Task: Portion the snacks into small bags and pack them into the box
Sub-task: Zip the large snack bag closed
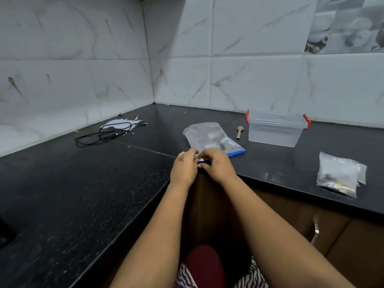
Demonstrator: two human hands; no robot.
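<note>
A: Hands first. Where, and doing what?

B: Both meet at the inner corner of the black table. Left hand and right hand touch, fingers curled round a small dark thing with a white-and-blue bit. Too small to tell what it is. Both pinch it, so neither hand is wide.

A: The snacks?

B: Big zip bag lies flat just beyond the hands, at 12 o'clock from them, blue seal strip toward the table's edge. Dark contents show through; hard to make out. Small bags, clear, a little filling low in them, lie at 3 o'clock from the hands, well apart, near the table's front edge.

A: The box?

B: Clear plastic box, red clips at both ends, lid on, stands at 2 o'clock near the tiled wall. A small spoon lies between it and the big bag, touching neither.

A: Anything else?

B: Black cable coiled loosely at 10 o'clock, partly over a white paper by the left wall.
</note>
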